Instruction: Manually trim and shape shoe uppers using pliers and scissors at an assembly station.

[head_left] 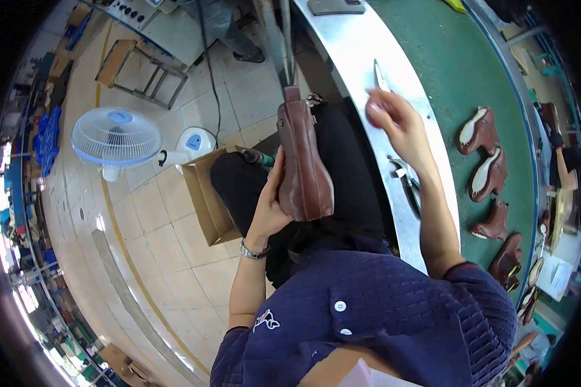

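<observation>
A brown leather boot (pixel 305 168) hangs sole-end toward me over my lap, its narrow top around the end of an upright metal stand (pixel 288 51). My left hand (pixel 274 203) is closed around its lower left side. Over the metal worktop, my right hand (pixel 397 122) is curled with the fingertips drawn together. Part of it is blurred, and I cannot make out what is between the fingers. A pointed metal blade (pixel 379 74) shows just beyond these fingertips; its other end is hidden by the hand. Pliers-like tools (pixel 407 184) lie on the worktop, close to my right forearm.
Several brown boots (pixel 481 132) lie on the green surface (pixel 432 39) at right. A dark flat device (pixel 336 6) rests at the worktop's far end. On my left are an open cardboard box (pixel 206 213), a fan (pixel 116 138) and a wooden stool (pixel 132 71). Someone's leg (pixel 229 32) shows beyond.
</observation>
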A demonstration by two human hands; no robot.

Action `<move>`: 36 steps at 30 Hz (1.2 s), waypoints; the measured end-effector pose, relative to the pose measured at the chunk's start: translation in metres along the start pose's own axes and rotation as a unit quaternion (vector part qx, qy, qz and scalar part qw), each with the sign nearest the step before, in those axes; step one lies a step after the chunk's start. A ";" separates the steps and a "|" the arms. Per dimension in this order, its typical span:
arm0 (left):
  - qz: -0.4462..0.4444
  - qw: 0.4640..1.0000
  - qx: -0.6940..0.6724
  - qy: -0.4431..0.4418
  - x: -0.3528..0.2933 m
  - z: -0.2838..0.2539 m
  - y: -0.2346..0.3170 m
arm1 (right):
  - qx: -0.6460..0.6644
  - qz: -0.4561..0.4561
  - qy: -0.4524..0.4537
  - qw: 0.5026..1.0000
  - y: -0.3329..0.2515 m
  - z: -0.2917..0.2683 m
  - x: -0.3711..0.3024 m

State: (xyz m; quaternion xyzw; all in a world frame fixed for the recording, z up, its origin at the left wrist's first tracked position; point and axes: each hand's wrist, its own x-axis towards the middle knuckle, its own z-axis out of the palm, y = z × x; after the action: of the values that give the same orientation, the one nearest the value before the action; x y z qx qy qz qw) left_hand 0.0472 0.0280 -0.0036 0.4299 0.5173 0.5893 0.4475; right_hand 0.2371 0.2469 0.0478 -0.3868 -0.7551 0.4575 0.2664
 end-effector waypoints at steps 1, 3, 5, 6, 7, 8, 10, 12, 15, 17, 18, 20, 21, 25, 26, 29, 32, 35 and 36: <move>-0.003 1.000 0.005 0.013 -0.006 -0.006 0.001 | -0.069 -0.032 0.034 0.997 0.025 -0.001 -0.015; -0.036 0.997 -0.063 0.040 -0.017 -0.014 0.007 | -0.268 -0.017 0.042 0.962 0.068 -0.017 -0.057; -0.056 0.994 -0.061 0.070 -0.025 -0.018 0.008 | -0.279 0.041 0.050 0.958 0.090 -0.031 -0.099; -0.063 0.994 -0.060 0.068 -0.025 -0.018 0.006 | -0.249 0.080 0.065 0.963 0.091 -0.040 -0.117; -0.064 0.994 -0.057 0.063 -0.022 -0.020 0.006 | -0.188 0.075 0.083 0.976 0.095 -0.040 -0.128; -0.073 0.995 -0.044 0.052 -0.021 -0.021 0.007 | -0.125 0.119 0.065 0.983 0.101 -0.032 -0.132; -0.082 0.996 -0.025 0.022 -0.029 -0.024 0.001 | -0.015 0.060 0.003 0.998 0.055 -0.006 -0.110; -0.085 0.996 0.010 -0.039 -0.025 -0.020 -0.007 | 0.028 -0.050 -0.063 0.996 0.015 0.007 -0.081; -0.132 0.984 -0.030 -0.116 -0.022 -0.004 -0.019 | 0.008 -0.195 -0.177 0.965 -0.005 0.017 -0.056; -0.147 0.974 -0.031 -0.172 -0.019 0.006 -0.023 | 0.132 -0.151 -0.292 0.935 0.000 0.023 -0.052; -0.176 0.965 -0.070 -0.183 -0.022 0.010 -0.026 | 0.144 -0.119 -0.311 0.932 0.012 0.026 -0.052; -0.214 0.937 -0.128 -0.244 -0.025 0.006 -0.028 | 0.174 -0.096 -0.349 0.916 0.031 0.029 -0.051; -0.210 0.939 -0.124 -0.242 -0.026 0.000 -0.032 | 0.194 -0.105 -0.372 0.902 0.030 0.032 -0.049; -0.284 0.869 -0.395 -0.087 -0.007 0.000 -0.022 | 0.180 -0.109 -0.394 0.895 0.023 0.050 -0.040; -0.223 0.916 -0.313 -0.113 0.001 0.003 -0.026 | 0.161 -0.116 -0.415 0.888 0.016 0.054 -0.035; -0.167 0.958 -0.207 -0.111 0.003 0.013 -0.042 | 0.136 -0.156 -0.384 0.900 0.012 0.059 -0.030; -0.172 0.951 -0.246 -0.067 0.006 0.022 -0.037 | 0.129 -0.195 -0.411 0.881 0.008 0.057 -0.014; -0.188 0.947 -0.259 -0.011 -0.003 0.031 -0.037 | 0.093 -0.210 -0.459 0.858 -0.001 0.053 -0.006; -0.178 0.951 -0.253 0.012 -0.009 0.030 -0.038 | 0.093 -0.193 -0.470 0.856 -0.009 0.058 -0.007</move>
State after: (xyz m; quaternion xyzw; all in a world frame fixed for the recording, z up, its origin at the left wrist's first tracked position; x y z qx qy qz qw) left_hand 0.0817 0.0281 -0.0388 0.1967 0.4244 0.6169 0.6330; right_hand 0.1941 0.2103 0.0306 0.0543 -0.8037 0.5925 -0.0022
